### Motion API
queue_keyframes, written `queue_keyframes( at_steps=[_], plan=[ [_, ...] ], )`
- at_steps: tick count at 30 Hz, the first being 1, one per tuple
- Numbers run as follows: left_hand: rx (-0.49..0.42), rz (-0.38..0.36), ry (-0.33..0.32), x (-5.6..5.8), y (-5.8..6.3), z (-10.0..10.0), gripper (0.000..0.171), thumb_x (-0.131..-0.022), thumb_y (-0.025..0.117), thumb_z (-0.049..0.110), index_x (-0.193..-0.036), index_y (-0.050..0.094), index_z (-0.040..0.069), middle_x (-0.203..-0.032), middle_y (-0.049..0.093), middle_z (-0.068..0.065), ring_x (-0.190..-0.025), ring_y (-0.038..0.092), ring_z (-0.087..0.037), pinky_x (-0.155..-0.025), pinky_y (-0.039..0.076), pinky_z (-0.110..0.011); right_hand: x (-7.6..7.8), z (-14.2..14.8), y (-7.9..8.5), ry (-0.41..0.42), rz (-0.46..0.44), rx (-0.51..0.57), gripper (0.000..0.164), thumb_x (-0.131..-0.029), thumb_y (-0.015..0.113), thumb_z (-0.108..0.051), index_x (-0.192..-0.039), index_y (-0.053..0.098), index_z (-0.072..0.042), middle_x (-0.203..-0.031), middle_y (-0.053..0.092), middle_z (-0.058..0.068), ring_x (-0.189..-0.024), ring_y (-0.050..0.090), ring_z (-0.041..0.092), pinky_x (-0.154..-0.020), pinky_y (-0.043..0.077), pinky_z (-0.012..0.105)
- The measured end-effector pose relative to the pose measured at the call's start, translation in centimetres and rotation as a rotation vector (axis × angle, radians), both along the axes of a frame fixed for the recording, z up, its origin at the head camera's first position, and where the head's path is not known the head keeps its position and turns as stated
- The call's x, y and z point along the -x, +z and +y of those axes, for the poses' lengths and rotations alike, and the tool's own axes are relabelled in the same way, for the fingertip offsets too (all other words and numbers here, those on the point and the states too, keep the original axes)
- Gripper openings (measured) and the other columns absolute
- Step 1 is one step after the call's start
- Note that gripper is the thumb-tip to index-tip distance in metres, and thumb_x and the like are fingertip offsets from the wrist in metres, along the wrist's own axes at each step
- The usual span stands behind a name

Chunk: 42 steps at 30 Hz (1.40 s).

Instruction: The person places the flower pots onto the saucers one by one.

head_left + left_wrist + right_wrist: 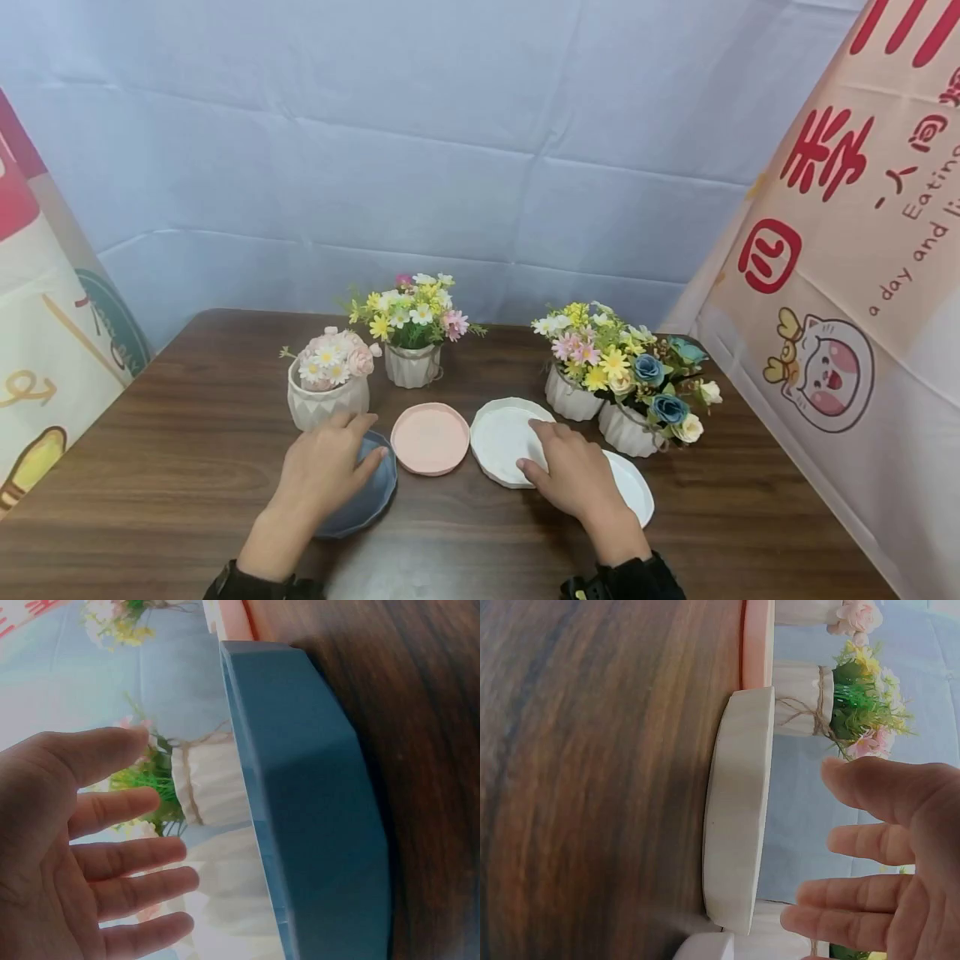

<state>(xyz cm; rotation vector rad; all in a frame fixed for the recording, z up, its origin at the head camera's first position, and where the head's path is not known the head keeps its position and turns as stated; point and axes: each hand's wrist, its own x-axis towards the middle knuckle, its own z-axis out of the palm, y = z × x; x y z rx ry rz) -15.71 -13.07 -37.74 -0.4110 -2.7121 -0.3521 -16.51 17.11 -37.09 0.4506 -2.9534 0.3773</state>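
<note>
Presently, by the pink plate: blue plate just left and nearer, left hand above it, fingers extended and apart; white plate just right, right hand above it, thumb spread wide from extended fingers; second white plate farther right, nearer; daisy pot behind, rose pot behind-left, two flower pots off right

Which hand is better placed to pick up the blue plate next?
Probably the left hand: empty, it hovers over the blue plate, while the right hand is over a white plate.
</note>
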Motion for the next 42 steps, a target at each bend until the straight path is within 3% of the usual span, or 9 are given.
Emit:
queue_keyframes(
  at_steps=[12,19,29,34,37,42],
  plan=[
    [-0.003,-0.014,0.001,0.0,-0.2,0.2,0.044,-0.076,0.075,0.031,-0.11,0.066,0.005,-0.102,0.062,-0.013,-0.075,0.063,-0.031,-0.057,0.051,-0.042,-0.2,0.0,-0.3,-0.003,0.011,0.026,0.062,-0.083,0.07,-0.031,-0.132,0.047,-0.002,-0.122,0.055,0.02,-0.102,0.057,0.038,-0.074,0.048,0.051],
    [-0.075,-0.087,0.022,0.1,0.1,-0.6,0.042,-0.079,0.072,0.031,-0.113,0.064,0.007,-0.111,0.06,-0.016,-0.08,0.063,-0.032,-0.055,0.051,-0.044,-0.4,-0.7,-0.8,0.026,-0.031,0.067,0.061,-0.083,0.07,-0.03,-0.132,0.047,-0.002,-0.119,0.057,0.02,-0.101,0.057,0.036,-0.075,0.048,0.051],
    [-0.181,-0.114,0.07,0.3,0.8,-2.5,0.042,-0.083,0.068,0.029,-0.118,0.062,0.007,-0.117,0.06,-0.016,-0.099,0.058,-0.039,-0.068,0.048,-0.056,-0.6,-3.2,-1.3,0.13,-0.026,0.052,0.046,-0.082,0.069,-0.029,-0.116,0.06,-0.001,-0.1,0.062,0.015,-0.089,0.061,0.03,-0.068,0.049,0.047],
    [-0.219,-0.117,0.091,0.5,1.2,-3.2,0.038,-0.083,0.067,0.027,-0.117,0.063,0.008,-0.114,0.062,-0.016,-0.096,0.059,-0.04,-0.063,0.048,-0.054,-0.9,-4.4,-1.2,0.176,-0.056,0.044,0.038,-0.083,0.069,-0.026,-0.111,0.063,-0.002,-0.095,0.064,0.011,-0.088,0.062,0.026,-0.068,0.05,0.043],
    [-0.249,-0.103,0.117,0.6,1.5,-3.7,0.035,-0.083,0.066,0.024,-0.114,0.065,0.008,-0.109,0.064,-0.016,-0.094,0.06,-0.039,-0.063,0.048,-0.054,-0.8,-5.2,-1.1,0.196,-0.07,0.03,0.03,-0.082,0.068,-0.027,-0.101,0.064,-0.004,-0.083,0.06,0.003,-0.078,0.059,0.022,-0.062,0.048,0.039],
    [-0.289,-0.08,0.159,0.9,2.0,-4.5,0.032,-0.084,0.064,0.022,-0.112,0.064,0.006,-0.103,0.064,-0.018,-0.09,0.06,-0.04,-0.064,0.048,-0.054,-0.7,-6.2,-0.9,0.203,-0.026,0.016,0.027,-0.082,0.068,-0.03,-0.096,0.065,-0.007,-0.077,0.055,-0.001,-0.074,0.052,0.021,-0.059,0.043,0.037]
  ],
)
